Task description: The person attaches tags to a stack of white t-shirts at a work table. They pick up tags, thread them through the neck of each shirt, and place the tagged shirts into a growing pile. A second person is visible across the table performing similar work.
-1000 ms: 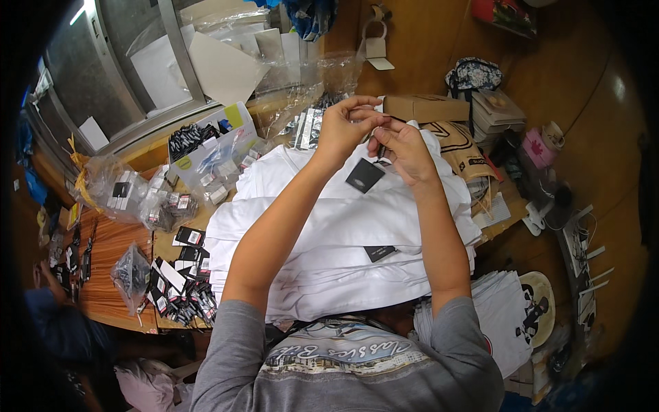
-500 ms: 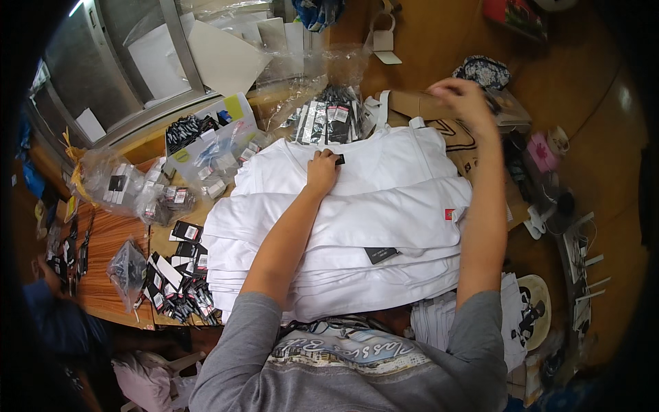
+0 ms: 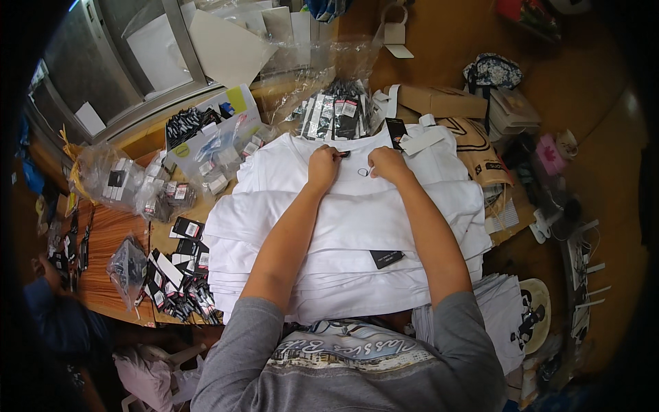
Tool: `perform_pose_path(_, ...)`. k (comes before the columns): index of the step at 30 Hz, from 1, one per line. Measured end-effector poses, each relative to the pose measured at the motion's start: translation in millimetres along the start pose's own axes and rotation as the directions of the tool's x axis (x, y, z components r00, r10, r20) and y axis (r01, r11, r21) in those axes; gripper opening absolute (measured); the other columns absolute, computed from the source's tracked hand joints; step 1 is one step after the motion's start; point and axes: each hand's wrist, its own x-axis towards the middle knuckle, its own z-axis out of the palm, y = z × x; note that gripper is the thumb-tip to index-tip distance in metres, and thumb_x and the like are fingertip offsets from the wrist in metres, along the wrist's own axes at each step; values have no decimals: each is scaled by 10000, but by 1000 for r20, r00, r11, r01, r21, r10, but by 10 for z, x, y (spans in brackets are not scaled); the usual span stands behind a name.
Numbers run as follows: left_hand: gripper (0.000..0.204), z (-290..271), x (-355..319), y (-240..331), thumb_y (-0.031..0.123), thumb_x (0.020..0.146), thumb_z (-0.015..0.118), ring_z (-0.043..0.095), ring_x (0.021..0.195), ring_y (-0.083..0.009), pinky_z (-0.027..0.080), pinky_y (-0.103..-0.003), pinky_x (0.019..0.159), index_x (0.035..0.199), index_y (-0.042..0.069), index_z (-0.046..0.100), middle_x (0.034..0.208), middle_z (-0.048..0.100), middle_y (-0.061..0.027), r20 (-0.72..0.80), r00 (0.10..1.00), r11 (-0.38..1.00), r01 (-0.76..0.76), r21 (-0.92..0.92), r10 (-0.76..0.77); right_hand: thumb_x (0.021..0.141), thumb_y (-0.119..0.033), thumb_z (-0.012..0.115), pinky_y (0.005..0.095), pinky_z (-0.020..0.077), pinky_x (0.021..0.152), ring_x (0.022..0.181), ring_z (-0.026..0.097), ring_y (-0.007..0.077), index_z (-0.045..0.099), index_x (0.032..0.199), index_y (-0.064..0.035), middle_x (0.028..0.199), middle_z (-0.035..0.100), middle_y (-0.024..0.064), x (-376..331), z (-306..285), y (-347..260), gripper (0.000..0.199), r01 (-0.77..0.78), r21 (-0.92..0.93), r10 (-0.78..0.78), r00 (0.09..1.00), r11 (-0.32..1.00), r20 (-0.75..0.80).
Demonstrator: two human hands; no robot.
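1. Atop the pile (image 3: 350, 237), a shirt's (image 3: 351, 182) label (image 3: 344, 154) was pinched by the left hand (image 3: 322, 168), a black loop (image 3: 363, 172) by the right hand (image 3: 388, 165).
2. Tags (image 3: 343, 118) were held in a clear bag (image 3: 343, 65), black pieces (image 3: 194, 134) in a box (image 3: 238, 103).

Upper left: metal-framed window (image 3: 180, 41), pale sheets (image 3: 223, 49) leaning beside it. Top edge: blue plastic bag (image 3: 327, 9), partly cut off. Upper right: brown cardboard box (image 3: 443, 102) lying flat near a floral-patterned pouch (image 3: 500, 69); brown paper bag (image 3: 493, 168) with black print; farther right, pink container (image 3: 549, 155). Lower left: pale pink cloth (image 3: 143, 378), crumpled.
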Motion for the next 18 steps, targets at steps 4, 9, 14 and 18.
perform_pose_path(4, 80, -10, 20, 24, 31, 590, 618, 556, 638, -267, 433, -329, 600, 651, -2, 579, 686, 564, -136, 18, 996, 995, 89, -39, -89, 606, -167, 652, 334, 423, 699, 806, 550, 226, 619, 717, -73, 790, 593, 80, 5, 109, -125, 149, 46, 78, -38, 995, 996, -93)
perform_pose_path(9, 85, -16, 25, 13, 37, 572, 621, 541, 636, -283, 422, -341, 589, 622, 3, 560, 670, 558, -137, 11, 995, 988, 98, -121, -97, 631, -145, 627, 345, 428, 697, 771, 560, 225, 615, 681, -96, 760, 600, 62, 40, 203, -92, 71, 101, 38, -92, 978, 994, -185)
perform_pose_path(14, 87, -45, 28, -6, 34, 573, 621, 547, 627, -274, 421, -332, 581, 627, 0, 561, 671, 559, -144, 18, 990, 978, 142, -154, -141, 648, -113, 612, 281, 457, 539, 572, 583, 175, 607, 681, -50, 627, 604, 60, 151, 73, -209, 71, 41, 545, 97, 970, 838, -223)
perform_pose_path(18, 97, -31, 36, 21, 35, 570, 626, 547, 609, -272, 419, -330, 572, 632, -3, 562, 652, 558, -147, 24, 985, 964, 174, -200, -172, 676, -64, 614, 209, 444, 477, 534, 560, 103, 579, 699, 10, 616, 597, 69, 279, 168, -186, 85, -13, 868, 184, 979, 497, -90)
